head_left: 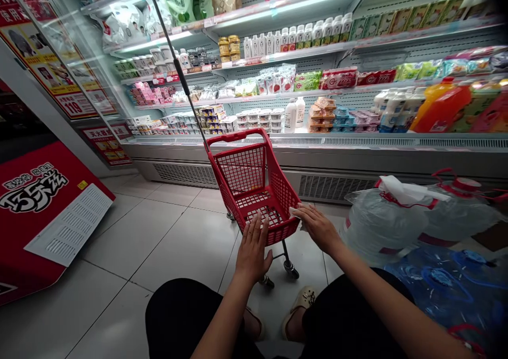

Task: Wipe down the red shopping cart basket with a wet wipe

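A small red plastic shopping cart (281, 187) stands in front of my knees, its basket meshed and its inside holding nothing that I can see. A thin black pole (178, 65) rises from its far left corner. My left hand (253, 245) rests at the near edge of the basket, fingers stretched out flat and holding nothing. At the near right corner, my right hand (318, 227) pinches a crumpled white wipe (294, 211) against the rim. The palm and part of the wipe are hidden under the fingers.
An open refrigerated shelf (341, 142) with bottles, cups and packets runs behind the cart. Large water jugs (383, 224) and blue water barrels (436, 279) crowd my right side. A red cabinet (43, 211) stands on the left. Pale floor tiles (154, 242) lie between.
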Demonstrator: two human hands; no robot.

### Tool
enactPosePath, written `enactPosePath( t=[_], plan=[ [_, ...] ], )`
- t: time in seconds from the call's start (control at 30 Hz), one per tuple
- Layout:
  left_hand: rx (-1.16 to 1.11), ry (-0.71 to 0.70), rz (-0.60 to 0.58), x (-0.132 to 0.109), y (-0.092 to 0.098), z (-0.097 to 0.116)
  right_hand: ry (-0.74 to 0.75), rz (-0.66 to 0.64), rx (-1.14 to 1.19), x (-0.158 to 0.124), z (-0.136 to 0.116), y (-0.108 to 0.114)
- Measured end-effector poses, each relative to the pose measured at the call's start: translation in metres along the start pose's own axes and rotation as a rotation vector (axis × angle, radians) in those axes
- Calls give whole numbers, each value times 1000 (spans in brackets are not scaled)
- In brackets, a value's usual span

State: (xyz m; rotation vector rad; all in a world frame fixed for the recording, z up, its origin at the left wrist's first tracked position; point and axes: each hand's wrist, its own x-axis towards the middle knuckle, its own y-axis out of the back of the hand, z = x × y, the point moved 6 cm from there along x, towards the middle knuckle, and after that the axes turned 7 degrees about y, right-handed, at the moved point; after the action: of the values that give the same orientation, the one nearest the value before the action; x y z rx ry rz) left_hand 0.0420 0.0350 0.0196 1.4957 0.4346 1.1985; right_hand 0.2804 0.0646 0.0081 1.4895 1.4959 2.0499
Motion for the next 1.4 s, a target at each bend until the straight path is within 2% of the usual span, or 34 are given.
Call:
enactPosePath(
  t=[0.17, 0.3, 0.4, 0.53, 0.6, 0.67, 0.8, 0.93, 1.0, 1.1, 1.13, 1.2, 1.23, 1.3, 1.4],
  plan=[
    [15, 20, 16, -1, 8, -16, -84, 61, 9, 5, -37, -1],
    [36, 128, 84, -4, 21, -35, -75, 74, 41, 11, -74, -2],
    [56, 220, 135, -4, 26, -43, 21, 57, 57, 16, -104, -7],
    [58, 168, 108, -5, 24, -38, 250, -3, 98, 23, -129, -8],
    [59, 175, 110, -8, 26, -41, 315, -47, 116, 29, -124, -5],
    [71, 196, 110, -12, 29, -47, 317, -65, 112, 38, -107, -3],
    [92, 227, 89, -17, 32, -59, 189, -17, 25, 58, -64, -5],
    [102, 261, 62, -16, 30, -65, 68, 48, -20, 65, -48, -3],
    [103, 268, 42, -15, 29, -68, -19, 135, 16, 66, -44, 13],
    [96, 265, 18, -15, 29, -70, -212, 396, 99, 68, -31, 58],
    [93, 262, 15, -14, 29, -71, -241, 483, 111, 70, -29, 73],
    [87, 253, 19, -13, 28, -71, -209, 592, 98, 76, -34, 95],
    [85, 248, 27, -13, 28, -71, -156, 594, 81, 80, -42, 99],
    [83, 236, 43, -12, 27, -70, -2, 490, 68, 84, -68, 87],
    [84, 218, 51, -11, 24, -70, 288, 172, 107, 73, -122, 36]
  ],
)
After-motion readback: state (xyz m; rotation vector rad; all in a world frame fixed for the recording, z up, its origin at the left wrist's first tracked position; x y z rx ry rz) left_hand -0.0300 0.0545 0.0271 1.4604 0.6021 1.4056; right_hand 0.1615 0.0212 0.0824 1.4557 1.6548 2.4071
